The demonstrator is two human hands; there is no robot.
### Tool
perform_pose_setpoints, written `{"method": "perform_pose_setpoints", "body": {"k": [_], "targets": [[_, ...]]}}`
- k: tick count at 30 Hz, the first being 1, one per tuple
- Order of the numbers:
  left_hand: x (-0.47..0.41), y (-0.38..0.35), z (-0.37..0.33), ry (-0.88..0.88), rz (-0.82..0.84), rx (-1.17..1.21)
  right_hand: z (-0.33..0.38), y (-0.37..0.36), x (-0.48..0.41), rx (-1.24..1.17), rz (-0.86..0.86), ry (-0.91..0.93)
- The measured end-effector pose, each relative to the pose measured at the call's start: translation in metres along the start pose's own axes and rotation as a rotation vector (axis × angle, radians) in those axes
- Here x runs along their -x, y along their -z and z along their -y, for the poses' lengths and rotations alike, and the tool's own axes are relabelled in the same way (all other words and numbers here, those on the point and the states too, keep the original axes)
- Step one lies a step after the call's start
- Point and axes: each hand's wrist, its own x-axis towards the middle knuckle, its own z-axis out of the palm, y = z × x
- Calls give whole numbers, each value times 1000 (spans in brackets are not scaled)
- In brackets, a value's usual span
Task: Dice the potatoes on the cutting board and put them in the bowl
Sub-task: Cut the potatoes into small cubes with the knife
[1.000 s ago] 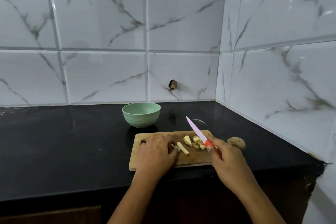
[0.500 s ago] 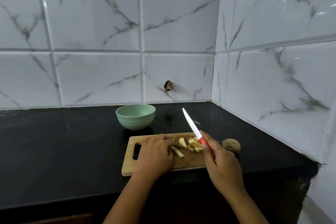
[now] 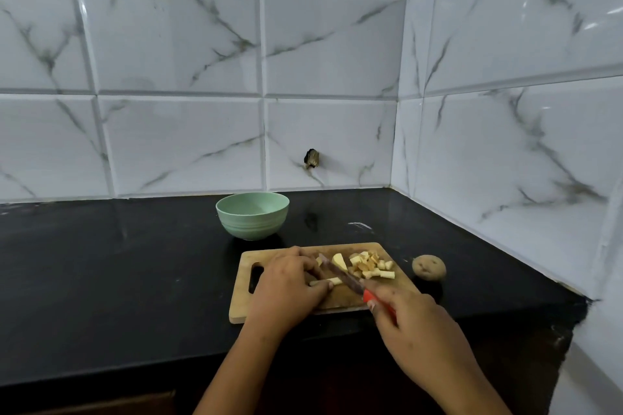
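A wooden cutting board (image 3: 246,307) lies on the black counter near its front edge. Several pale potato pieces (image 3: 369,264) are heaped on the board's far right part. My left hand (image 3: 286,283) presses a potato strip (image 3: 332,281) down on the board with its fingertips. My right hand (image 3: 414,323) grips the red handle of a knife (image 3: 340,274), whose blade lies low across the board just right of my left fingers, at the strip. The pale green bowl (image 3: 252,217) stands behind the board and looks empty. A whole unpeeled potato (image 3: 428,267) sits on the counter right of the board.
White marble-look tiled walls close the counter at the back and on the right, forming a corner (image 3: 392,185). The black counter (image 3: 101,273) stretches to the left of the board. The counter's front edge runs just below the board.
The knife blade, raised and pointing up before, has come down flat onto the board beside my left fingers. My left hand stays on the potato strip.
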Motion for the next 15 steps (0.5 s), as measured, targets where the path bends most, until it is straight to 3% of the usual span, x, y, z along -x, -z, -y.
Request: {"method": "perform_pose_setpoints", "body": {"k": [15], "targets": [[0,6,0,37,45,84,23,-13,-5,372,135,-11]]}}
